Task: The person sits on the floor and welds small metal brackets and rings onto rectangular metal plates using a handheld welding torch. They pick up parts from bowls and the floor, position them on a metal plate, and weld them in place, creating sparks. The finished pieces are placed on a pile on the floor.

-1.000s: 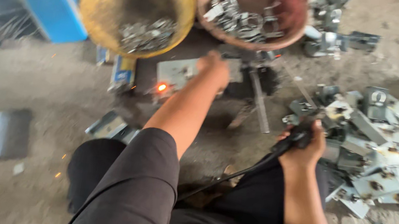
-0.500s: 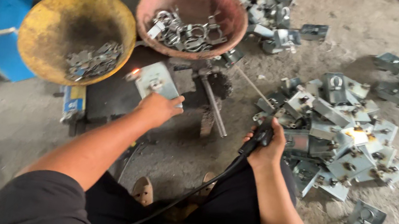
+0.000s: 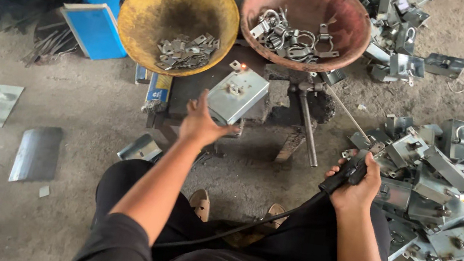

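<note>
left hand (image 3: 200, 124) reaches forward on a straight arm with fingers spread wide, just at the near edge of the grey metal plate (image 3: 238, 92) that lies tilted on the small dark work stand (image 3: 189, 89), likely so the glowing spot at its far edge stays within reach. right hand (image 3: 354, 187) is closed around the black welding holder (image 3: 344, 176), wrist bent back beside the knee, its rod (image 3: 345, 112) slanting toward the stand, cable trailing across the lap. yellow bowl (image 3: 140, 4) and red bowl (image 3: 355, 19) of small parts sit just behind; a pile of finished plates (image 3: 451, 196) covers the floor at right.

Yellow bowl (image 3: 139, 10) (holding small metal bits) beside red bowl (image 3: 354, 25).
</note>
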